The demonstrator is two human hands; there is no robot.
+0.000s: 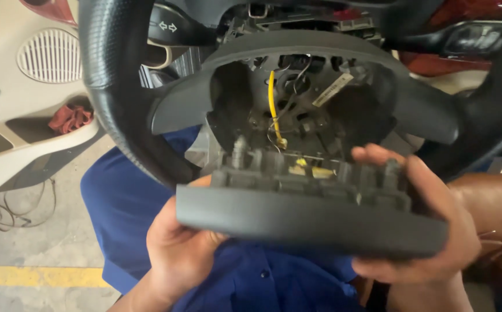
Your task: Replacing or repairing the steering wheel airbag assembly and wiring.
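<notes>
I hold a dark grey centre cover (308, 222) of a steering wheel in both hands, tilted so its ribbed back side faces up. My left hand (178, 251) grips its left end from below. My right hand (421, 216) wraps its right end, fingers over the top edge. Just behind it is the black steering wheel (112, 86), its open hub (303, 104) showing bare metal, a yellow wire (273, 110) and thin loose wires. The yellow wire runs down toward the back of the cover.
A beige car door panel (25, 104) with a round speaker grille (49, 56) stands open at the left, a red rag (70, 117) in its pocket. Blue clothing (129, 202) covers my lap. Concrete floor with a yellow line (37, 276) and loose wires lies lower left.
</notes>
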